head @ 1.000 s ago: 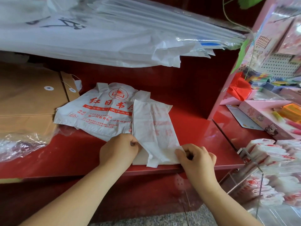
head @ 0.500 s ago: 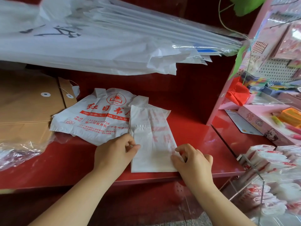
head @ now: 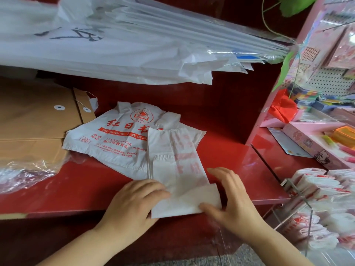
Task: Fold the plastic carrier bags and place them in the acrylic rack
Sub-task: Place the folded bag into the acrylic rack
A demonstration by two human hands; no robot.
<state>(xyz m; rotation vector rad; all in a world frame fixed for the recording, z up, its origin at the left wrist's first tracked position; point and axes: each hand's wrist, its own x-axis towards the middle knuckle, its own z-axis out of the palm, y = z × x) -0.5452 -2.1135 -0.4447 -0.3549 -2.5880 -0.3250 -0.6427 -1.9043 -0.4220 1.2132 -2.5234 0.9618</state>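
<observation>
A white carrier bag folded into a long strip (head: 178,166) lies on the red counter (head: 240,162), its near end turned up into a fold. My left hand (head: 132,204) rests on the strip's left near edge, fingers fairly straight. My right hand (head: 228,200) pinches the turned-up near end between thumb and fingers. Behind lies a flat pile of white bags with red print (head: 119,135). The clear acrylic rack (head: 299,198) stands at the lower right, holding several folded bags (head: 317,187).
Brown envelopes (head: 32,120) and crinkled clear plastic (head: 26,173) lie at the left. A large wrapped stack of white paper (head: 115,47) overhangs the counter. Pink boxes and stationery (head: 317,143) fill the shelf on the right.
The strip lay flat with both hands at its near edge. Now my right hand has lifted the near end and turned it up over the strip.
</observation>
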